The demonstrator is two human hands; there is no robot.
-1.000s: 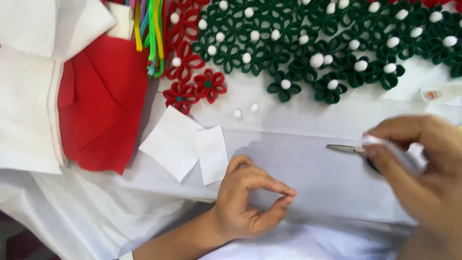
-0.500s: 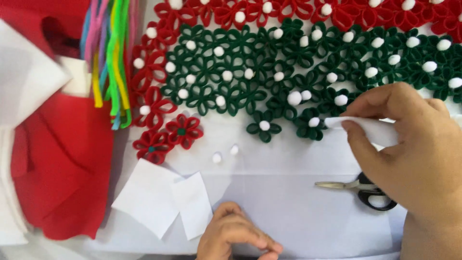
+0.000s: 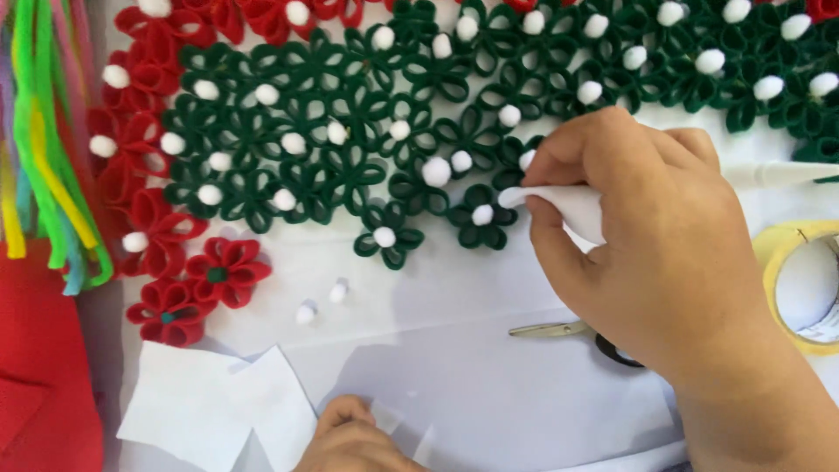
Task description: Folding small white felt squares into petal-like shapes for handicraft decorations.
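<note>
- right hand (image 3: 651,249) fingers pinching a white nozzle-tipped tube (image 3: 559,203), tip just beside the lowest green felt flower (image 3: 481,218) on the surface.
- left hand (image 3: 350,441) at bottom edge, fingers curled; cannot tell whether they pinch the white paper pieces (image 3: 223,415).
- step in hand, by my reading: dabbing glue at the flower mat's edge.
- next move calls for a steady tip; two loose white pompoms (image 3: 322,302) lie near.
- scissors (image 3: 568,332) partly under the right hand.

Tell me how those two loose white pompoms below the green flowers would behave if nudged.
The two loose white pompoms look round and fluffy, so they would probably roll or skitter easily. They seem very light and soft, likely squashing rather than breaking. Nothing visibly fixes them to the white sheet.
</note>
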